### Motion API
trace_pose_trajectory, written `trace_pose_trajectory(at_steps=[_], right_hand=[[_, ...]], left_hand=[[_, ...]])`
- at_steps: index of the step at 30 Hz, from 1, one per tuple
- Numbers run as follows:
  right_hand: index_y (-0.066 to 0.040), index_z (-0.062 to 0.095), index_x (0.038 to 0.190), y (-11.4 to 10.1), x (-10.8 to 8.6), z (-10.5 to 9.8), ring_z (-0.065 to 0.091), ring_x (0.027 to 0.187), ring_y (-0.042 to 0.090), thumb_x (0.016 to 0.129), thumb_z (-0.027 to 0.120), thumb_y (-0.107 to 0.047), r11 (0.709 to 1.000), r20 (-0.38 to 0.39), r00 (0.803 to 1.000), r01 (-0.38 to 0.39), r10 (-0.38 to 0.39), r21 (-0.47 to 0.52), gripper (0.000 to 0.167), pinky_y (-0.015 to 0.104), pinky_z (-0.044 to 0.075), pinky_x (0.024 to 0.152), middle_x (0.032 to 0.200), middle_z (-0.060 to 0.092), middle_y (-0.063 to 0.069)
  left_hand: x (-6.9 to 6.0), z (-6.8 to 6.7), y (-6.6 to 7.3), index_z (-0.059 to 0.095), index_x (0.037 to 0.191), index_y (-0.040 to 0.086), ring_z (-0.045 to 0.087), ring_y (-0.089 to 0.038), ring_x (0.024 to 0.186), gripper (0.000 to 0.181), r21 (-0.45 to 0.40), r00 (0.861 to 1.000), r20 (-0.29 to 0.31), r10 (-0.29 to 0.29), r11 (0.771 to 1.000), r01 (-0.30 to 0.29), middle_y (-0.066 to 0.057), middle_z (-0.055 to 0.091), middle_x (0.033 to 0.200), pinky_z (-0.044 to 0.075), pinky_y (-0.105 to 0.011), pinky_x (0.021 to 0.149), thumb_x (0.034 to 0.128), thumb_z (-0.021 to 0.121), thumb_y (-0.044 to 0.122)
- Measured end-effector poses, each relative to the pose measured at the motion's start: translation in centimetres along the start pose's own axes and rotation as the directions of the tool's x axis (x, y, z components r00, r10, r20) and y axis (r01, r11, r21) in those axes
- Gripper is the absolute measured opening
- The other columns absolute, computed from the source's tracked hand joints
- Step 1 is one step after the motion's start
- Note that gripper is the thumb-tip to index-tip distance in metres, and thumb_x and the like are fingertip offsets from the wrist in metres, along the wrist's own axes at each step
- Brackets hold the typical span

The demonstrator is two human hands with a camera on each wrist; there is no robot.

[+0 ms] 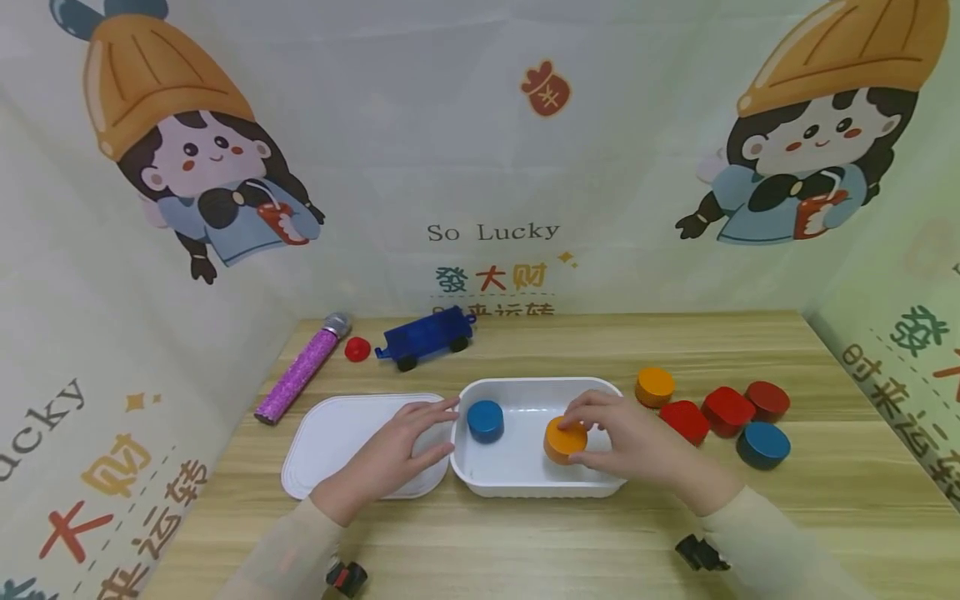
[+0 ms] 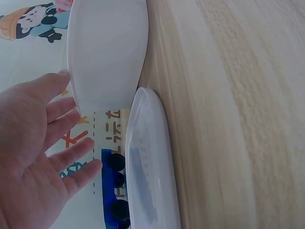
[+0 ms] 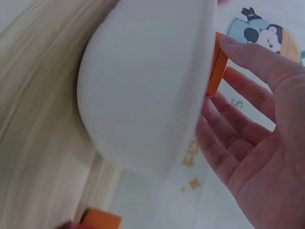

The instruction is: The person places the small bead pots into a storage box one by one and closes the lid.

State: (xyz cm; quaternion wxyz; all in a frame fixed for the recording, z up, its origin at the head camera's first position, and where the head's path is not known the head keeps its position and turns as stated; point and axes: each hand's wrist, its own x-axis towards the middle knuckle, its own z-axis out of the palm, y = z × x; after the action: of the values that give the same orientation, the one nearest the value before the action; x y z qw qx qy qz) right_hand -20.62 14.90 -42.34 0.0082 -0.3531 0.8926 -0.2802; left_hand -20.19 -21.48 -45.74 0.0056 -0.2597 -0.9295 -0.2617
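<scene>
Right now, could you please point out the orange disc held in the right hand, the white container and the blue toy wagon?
Orange disc (image 1: 562, 439): head view, top face.
White container (image 1: 521, 443): head view, bare inner floor.
Blue toy wagon (image 1: 425, 335): head view, middle of body.

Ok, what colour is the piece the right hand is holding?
The piece is orange, clearest in the head view.

Table (image 1: 540, 542): pale wood grain. Microphone (image 1: 300, 373), glittery pink-purple handle, silver head, lies aslant at far left, head toward the back. Small red piece (image 1: 357, 349) just beside the head, between microphone and blue cart (image 1: 425, 335). Cart has black wheels; sits near rear edge. Backdrop (image 1: 390, 108): pale fabric behind and at both sides; prints include two cartoon figures in orange hats, red pouch (image 1: 547, 89), "So Lucky" lettering (image 1: 492, 232).
</scene>
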Motion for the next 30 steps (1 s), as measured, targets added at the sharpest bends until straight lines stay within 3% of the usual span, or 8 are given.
trace_pose_trajectory(at_steps=[10,15,19,30], right_hand=[[-0.016,0.076,0.112,-1.9,4.3,3.8,0.064,0.096,0.010,0.087,0.085,-0.025,0.995,0.096,0.992,0.075,-0.082,0.070,0.029,0.035,0.060,0.091,0.111,0.070,-0.006],[-0.016,0.076,0.114,-2.6,5.7,4.6,0.063,0.098,0.012,0.087,0.085,-0.027,0.995,0.147,0.986,0.063,-0.074,0.078,0.030,0.031,0.059,0.093,0.114,0.070,-0.005],[-0.013,0.076,0.114,-3.1,6.9,5.0,0.064,0.098,0.013,0.087,0.086,-0.025,0.990,0.167,0.978,0.115,-0.126,0.076,0.031,0.031,0.059,0.093,0.115,0.070,-0.003],[-0.011,0.079,0.111,-3.4,8.0,6.1,0.066,0.105,0.012,0.086,0.086,-0.021,0.985,0.202,0.964,0.172,-0.175,0.033,0.028,0.028,0.054,0.102,0.118,0.072,-0.001]], left_hand=[[-0.1,-0.3,-0.1,0.060,0.145,0.018,0.046,-0.028,0.145,0.048,-0.002,1.000,0.017,-0.024,1.000,0.024,0.001,0.047,0.162,0.039,-0.055,0.120,0.1012,0.068,0.034],[0.0,-0.3,0.0,0.060,0.145,0.018,0.047,-0.027,0.145,0.047,-0.019,1.000,0.022,-0.016,1.000,0.017,0.001,0.046,0.162,0.039,-0.055,0.121,0.1016,0.067,0.034],[0.1,-0.3,-0.2,0.060,0.145,0.017,0.048,-0.028,0.143,0.047,-0.023,1.000,0.006,-0.003,1.000,0.003,-0.002,0.048,0.161,0.040,-0.057,0.119,0.1015,0.067,0.033],[0.1,-0.3,-0.3,0.060,0.145,0.018,0.048,-0.026,0.143,0.047,-0.037,1.000,0.016,-0.005,0.999,0.005,0.005,0.047,0.162,0.041,-0.055,0.119,0.1016,0.067,0.034]])
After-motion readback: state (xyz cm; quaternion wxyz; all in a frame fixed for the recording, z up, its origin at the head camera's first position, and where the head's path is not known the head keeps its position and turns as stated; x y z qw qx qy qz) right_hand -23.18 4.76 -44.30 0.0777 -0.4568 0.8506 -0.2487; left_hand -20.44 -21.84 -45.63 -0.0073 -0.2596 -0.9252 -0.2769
